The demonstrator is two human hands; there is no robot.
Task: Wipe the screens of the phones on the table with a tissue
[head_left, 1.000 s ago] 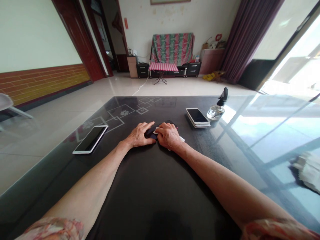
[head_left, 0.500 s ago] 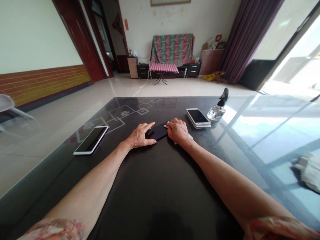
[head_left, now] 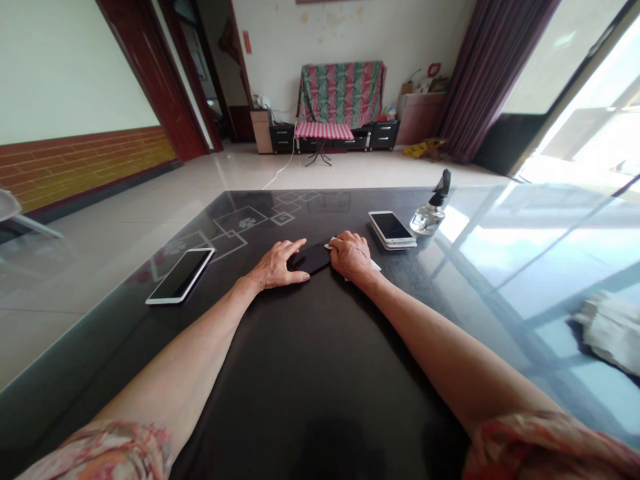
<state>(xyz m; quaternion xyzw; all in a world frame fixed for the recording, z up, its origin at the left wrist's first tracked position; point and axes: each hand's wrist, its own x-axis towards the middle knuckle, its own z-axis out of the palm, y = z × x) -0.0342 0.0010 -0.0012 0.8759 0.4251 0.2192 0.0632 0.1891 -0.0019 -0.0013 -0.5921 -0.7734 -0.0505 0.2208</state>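
Note:
A black phone (head_left: pixel 312 259) lies flat on the dark glossy table (head_left: pixel 300 360), between my two hands. My left hand (head_left: pixel 278 265) rests at its left end, thumb and forefinger spread along the two long edges. Over the right end of the phone, my right hand (head_left: pixel 352 255) is closed on a white cloth (head_left: pixel 376 265), whose edges stick out beside the fingers. The part of the phone beneath that hand is hidden.
A white-framed tablet (head_left: pixel 181 275) lies to the left. Stacked white phones (head_left: pixel 392 228) and a clear spray bottle (head_left: pixel 429 215) with a black nozzle stand at the back right. A crumpled pale cloth (head_left: pixel 613 333) lies at the far right.
The whole view has shifted slightly, with the table items a little higher and further left in the picture. Both hands keep nearly the same pose around the phone.

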